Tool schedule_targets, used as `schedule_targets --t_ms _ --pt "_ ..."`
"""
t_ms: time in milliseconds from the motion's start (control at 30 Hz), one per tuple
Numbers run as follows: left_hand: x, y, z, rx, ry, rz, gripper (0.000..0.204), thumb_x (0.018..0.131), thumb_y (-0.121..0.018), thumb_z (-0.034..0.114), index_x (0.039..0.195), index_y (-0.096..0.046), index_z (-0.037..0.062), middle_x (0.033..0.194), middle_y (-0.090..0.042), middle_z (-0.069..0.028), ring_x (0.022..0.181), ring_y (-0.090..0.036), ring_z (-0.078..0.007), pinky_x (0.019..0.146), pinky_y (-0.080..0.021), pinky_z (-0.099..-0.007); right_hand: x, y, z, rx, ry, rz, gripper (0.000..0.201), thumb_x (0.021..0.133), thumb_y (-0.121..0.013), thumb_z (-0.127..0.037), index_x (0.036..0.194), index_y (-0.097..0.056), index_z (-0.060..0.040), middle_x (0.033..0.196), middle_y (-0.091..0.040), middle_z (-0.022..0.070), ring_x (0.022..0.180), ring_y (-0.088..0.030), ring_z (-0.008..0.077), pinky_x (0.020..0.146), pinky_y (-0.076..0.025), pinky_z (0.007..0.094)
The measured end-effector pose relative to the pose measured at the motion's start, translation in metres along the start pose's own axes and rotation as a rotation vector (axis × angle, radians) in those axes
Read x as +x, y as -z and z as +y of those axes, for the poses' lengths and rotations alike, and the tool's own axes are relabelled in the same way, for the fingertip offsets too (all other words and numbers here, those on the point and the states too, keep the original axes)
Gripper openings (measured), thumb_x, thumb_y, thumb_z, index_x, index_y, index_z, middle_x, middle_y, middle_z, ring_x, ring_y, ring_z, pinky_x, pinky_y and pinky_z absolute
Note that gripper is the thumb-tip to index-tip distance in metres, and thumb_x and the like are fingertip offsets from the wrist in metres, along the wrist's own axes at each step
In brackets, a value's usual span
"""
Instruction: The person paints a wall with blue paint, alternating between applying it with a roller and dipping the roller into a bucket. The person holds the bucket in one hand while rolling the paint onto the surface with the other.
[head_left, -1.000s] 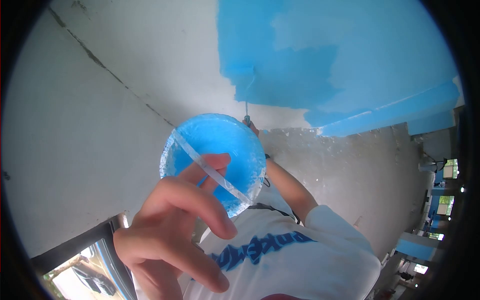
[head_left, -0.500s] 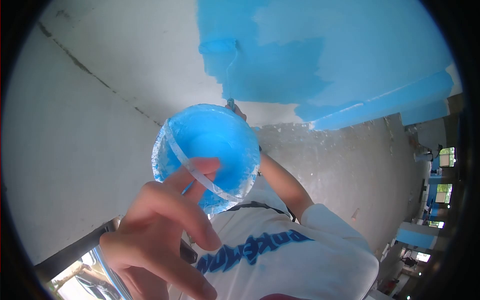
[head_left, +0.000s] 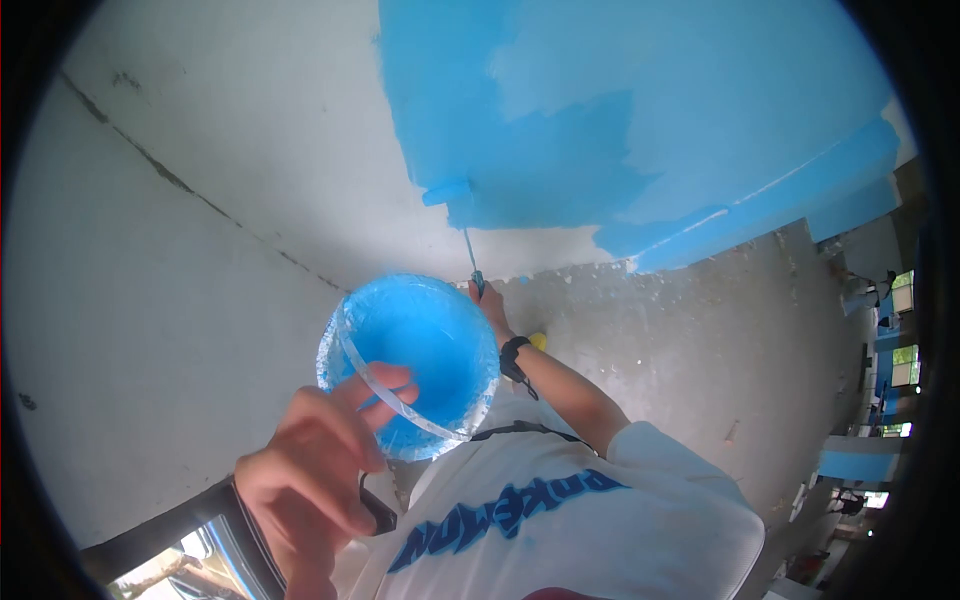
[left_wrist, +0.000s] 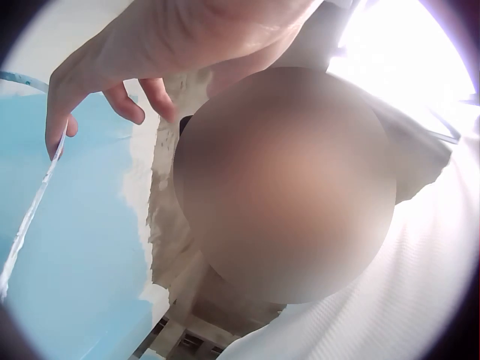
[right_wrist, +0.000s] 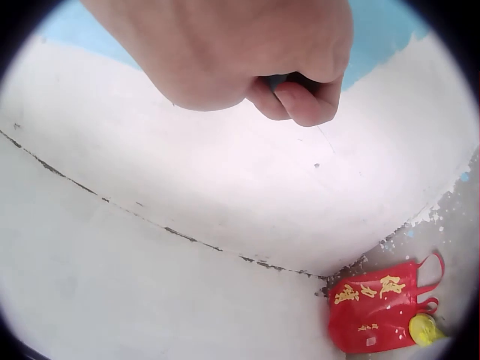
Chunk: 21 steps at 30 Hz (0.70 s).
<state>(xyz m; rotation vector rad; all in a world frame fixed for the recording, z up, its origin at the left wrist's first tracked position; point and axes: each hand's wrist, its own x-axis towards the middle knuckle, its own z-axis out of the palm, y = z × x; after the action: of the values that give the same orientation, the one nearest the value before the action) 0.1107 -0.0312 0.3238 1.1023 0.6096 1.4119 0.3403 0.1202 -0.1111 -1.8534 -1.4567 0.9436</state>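
Observation:
A paint bucket (head_left: pixel 489 365) with a paint-smeared rim and blue paint inside is near the middle of the head view. My left hand (head_left: pixel 310 450) carries it by the pale strap handle (head_left: pixel 366 376), fingers hooked under the strap. In the left wrist view that handle (left_wrist: pixel 34 202) runs down from the fingertips. Beyond the bucket, my right hand (head_left: pixel 492 303) grips the grip of a paint roller. The blue-coated roller (head_left: pixel 447 192) lies against the wall at the lower left edge of the blue paint. The right wrist view shows this hand (right_wrist: pixel 247 52) with fingers curled round a dark grip.
Blue paint (head_left: pixel 560 150) covers part of the white wall (head_left: pixel 260 150); a dark crack runs along the left. A red bag (right_wrist: pixel 371 307) with a yellow item (right_wrist: pixel 426 330) stands by the wall corner on the grey, speckled floor (head_left: pixel 680 340).
The roller first went up the wall, then came down to the lower paint edge. My right hand and wrist now show beside the bucket, less hidden by it. The left hand keeps the handle.

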Motion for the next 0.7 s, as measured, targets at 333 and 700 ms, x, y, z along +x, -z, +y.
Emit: schedule_targets --t_ms 333,700 --pt "-0.017 0.040 -0.049 0.242 0.163 0.078 0.072 0.092 -0.046 0.076 0.086 -0.061 0.0054 0.099 -0.051 -0.0097 0.111 -0.054 -0.0325 0.092 -0.046 -0.0486 -0.033 0.084 -0.034 -0.063 0.056 -0.064 0.045 0.103 -0.051 -0.038 0.097 -0.065 0.0040 0.076 -0.063 0.0283 0.076 -0.063 0.0483 0.066 -0.048 0.0511" --pt "0.006 0.010 0.012 0.218 0.093 -0.101 0.067 0.055 -0.088 0.059 0.086 -0.067 0.0037 0.101 -0.055 -0.0105 0.101 -0.054 -0.0281 0.093 -0.042 -0.0450 -0.061 0.159 -0.018 -0.149 0.077 -0.065 0.042 0.103 -0.054 -0.038 0.091 -0.063 0.0017 0.059 -0.052 0.0175 0.052 -0.054 0.0296 0.054 -0.042 0.0412"
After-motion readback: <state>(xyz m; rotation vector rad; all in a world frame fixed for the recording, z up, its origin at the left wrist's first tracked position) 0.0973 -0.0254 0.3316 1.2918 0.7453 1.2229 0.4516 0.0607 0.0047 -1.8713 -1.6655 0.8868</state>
